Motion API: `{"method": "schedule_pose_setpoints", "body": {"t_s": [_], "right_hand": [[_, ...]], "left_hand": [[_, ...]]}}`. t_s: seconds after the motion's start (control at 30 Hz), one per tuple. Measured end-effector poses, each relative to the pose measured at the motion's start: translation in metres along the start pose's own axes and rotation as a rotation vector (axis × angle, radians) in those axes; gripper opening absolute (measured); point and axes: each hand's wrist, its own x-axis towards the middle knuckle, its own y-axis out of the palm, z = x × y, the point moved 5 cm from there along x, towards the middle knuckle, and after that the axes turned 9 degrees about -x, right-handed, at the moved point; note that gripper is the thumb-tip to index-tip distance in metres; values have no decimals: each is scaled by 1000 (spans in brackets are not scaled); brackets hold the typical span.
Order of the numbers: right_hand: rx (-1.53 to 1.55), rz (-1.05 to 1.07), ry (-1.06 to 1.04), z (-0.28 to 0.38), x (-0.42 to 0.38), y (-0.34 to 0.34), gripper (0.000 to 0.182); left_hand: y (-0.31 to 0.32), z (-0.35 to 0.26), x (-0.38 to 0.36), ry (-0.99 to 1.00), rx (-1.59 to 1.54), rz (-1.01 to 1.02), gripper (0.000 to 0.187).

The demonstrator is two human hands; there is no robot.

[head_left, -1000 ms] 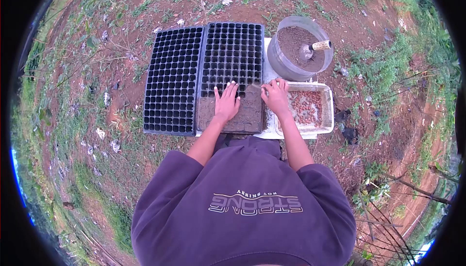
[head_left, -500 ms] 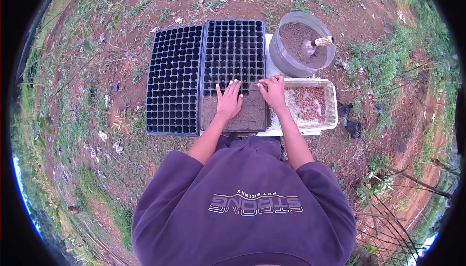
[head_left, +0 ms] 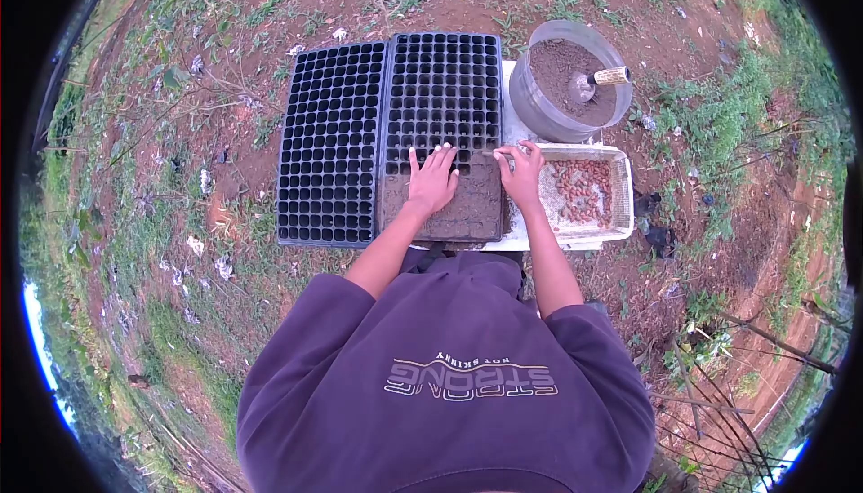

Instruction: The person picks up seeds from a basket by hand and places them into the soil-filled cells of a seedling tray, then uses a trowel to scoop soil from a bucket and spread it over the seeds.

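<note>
My left hand (head_left: 433, 186) lies palm down with its fingers spread on the middle seedling tray (head_left: 486, 88), at the line between its soil-covered front part (head_left: 449, 223) and its uncovered black cells. Beside it, my right hand (head_left: 522, 177) is at this tray's right edge. Its thumb and index finger come together there; whether something small is between them cannot be made out. Just right of that hand sits a cream plastic basket (head_left: 622, 189) holding reddish-brown seeds (head_left: 580, 189) and some pale material.
A second black seedling tray (head_left: 329, 142) stands against the first on the left. Behind the basket is a clear-walled round tub (head_left: 530, 108) of soil, with a trowel (head_left: 609, 76) stuck in it. A white board (head_left: 514, 239) lies beneath. Weedy ground (head_left: 207, 313) surrounds everything.
The whole view has shifted slightly, so the trays and containers appear a little further right. My left hand stays spread on the soil. My right thumb and index finger have drawn together at the tray edge.
</note>
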Motion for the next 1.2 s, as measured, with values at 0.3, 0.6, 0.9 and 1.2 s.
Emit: {"method": "schedule_pose_setpoints", "body": {"t_s": [0.3,0.6,0.9,1.2], "right_hand": [[-7,-24,-29,-3,-1,2,8],[-16,21,-55,5,-2,-3,7],[-29,26,-39,4,-2,-2,7],[-24,23,-15,7,-1,-3,8]], "left_hand": [[-2,-2,1,34,-21,-61,50],[4,-1,-1,76,-30,-138,51],[5,0,-3,84,-46,-166,51],[8,2,-2,60,-56,-194,51]]}}
